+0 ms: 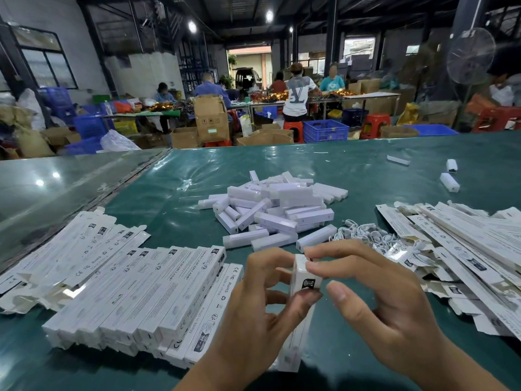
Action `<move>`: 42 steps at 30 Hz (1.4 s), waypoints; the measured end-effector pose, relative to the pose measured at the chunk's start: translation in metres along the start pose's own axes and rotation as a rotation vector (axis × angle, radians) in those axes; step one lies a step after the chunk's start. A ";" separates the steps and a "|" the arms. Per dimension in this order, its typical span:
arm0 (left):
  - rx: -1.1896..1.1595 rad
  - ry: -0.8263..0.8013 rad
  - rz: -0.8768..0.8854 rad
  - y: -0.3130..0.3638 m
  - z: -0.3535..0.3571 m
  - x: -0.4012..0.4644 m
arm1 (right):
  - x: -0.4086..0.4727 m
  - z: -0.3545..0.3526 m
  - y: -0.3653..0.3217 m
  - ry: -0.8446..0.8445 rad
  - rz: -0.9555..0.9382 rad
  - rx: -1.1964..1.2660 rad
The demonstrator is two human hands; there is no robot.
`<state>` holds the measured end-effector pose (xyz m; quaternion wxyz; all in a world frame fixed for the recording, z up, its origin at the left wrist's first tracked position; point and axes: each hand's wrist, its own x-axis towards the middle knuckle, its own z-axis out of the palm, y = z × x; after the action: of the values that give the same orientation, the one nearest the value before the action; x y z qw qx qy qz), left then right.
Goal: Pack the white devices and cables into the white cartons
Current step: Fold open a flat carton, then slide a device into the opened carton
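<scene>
A long white carton [303, 280] stands on end between my hands, near the front of the green table [174, 198]. My left hand [262, 300] grips it around the upper part, thumb on its front face. My right hand [375, 303] pinches the flap at its top end. A heap of white devices [270, 210] lies behind the hands. Coiled white cables [369, 235] lie to its right. Filled cartons [146, 294] are laid in rows at my left. Flat unfolded cartons [465, 241] are piled at my right.
More flat cartons [70, 249] lie at the far left. A few loose devices [449, 182] sit at the table's far right. Beyond the table, several people work among cardboard boxes [211, 117], blue crates [325, 129] and red stools.
</scene>
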<state>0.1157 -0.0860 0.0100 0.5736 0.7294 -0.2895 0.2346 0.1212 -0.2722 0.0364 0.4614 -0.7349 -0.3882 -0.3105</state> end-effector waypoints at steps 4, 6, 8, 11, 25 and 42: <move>0.097 -0.384 -0.228 -0.011 -0.014 0.005 | 0.002 0.002 0.011 0.011 0.136 0.010; 0.169 -0.532 -0.354 -0.016 -0.023 0.008 | 0.004 0.000 0.022 0.104 0.374 0.090; 0.164 -0.494 -0.388 -0.019 -0.024 0.010 | 0.005 -0.006 0.036 0.161 0.588 0.094; 0.028 -0.289 -0.407 -0.019 -0.016 0.011 | 0.007 -0.012 0.050 0.050 0.764 0.070; -0.086 0.252 -0.296 -0.004 0.004 0.009 | 0.005 -0.004 0.041 -0.048 1.133 0.550; 1.195 -0.184 -0.106 -0.002 -0.035 0.019 | -0.001 0.017 0.055 0.215 1.120 0.456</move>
<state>0.1302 -0.0540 0.0294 0.0484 0.9560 -0.1195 0.2636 0.1700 -0.2723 0.0053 0.7367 -0.6745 0.0490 -0.0023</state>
